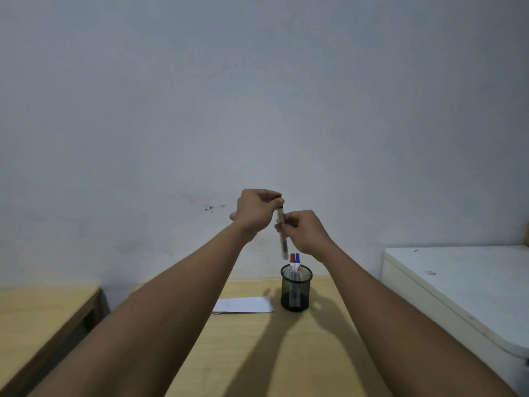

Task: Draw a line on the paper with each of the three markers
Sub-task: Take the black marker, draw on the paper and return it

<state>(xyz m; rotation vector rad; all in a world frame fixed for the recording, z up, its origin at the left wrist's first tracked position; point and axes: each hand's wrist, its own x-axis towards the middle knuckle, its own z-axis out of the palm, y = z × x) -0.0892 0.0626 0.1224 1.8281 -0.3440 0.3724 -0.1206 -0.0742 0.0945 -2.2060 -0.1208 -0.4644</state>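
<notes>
Right, running down the scene by size, biggest first.
Wall: the plain grey wall (257, 96) fills the upper half of the view, with a few small dark specks (211, 208) just left of the hands.
Bench: the pale wooden bench (257, 353) runs straight ahead to the wall, with both forearms stretched out over it and casting long shadows.
White unit: a white flat-topped unit (458, 282) stands at the right; what it is, cannot tell.
Second bench: another wooden bench (43, 305) sits off to the left, apart from the main one.
Left hand: the left hand (254, 210) is raised above the far end of the bench, fingers pinched together on the top end of the marker, where the cap would be; the cap itself is hidden under them.
Right hand: the right hand (306, 232) sits just lower and to the right, fingers wrapped firmly round the marker's barrel.
Paper: a white sheet of paper (243, 305) lies flat on the bench, just left of the holder.
Holder: a black mesh pen holder (296, 293) stands upright on the bench below the hands.
Held marker: the clear-bodied marker (282, 239) hangs nearly vertical between both hands, its lower end just above the holder.
Red marker: the red-capped marker (292, 259) stands upright in the holder.
Blue marker: the blue-capped marker (297, 259) stands right beside it in the holder.
</notes>
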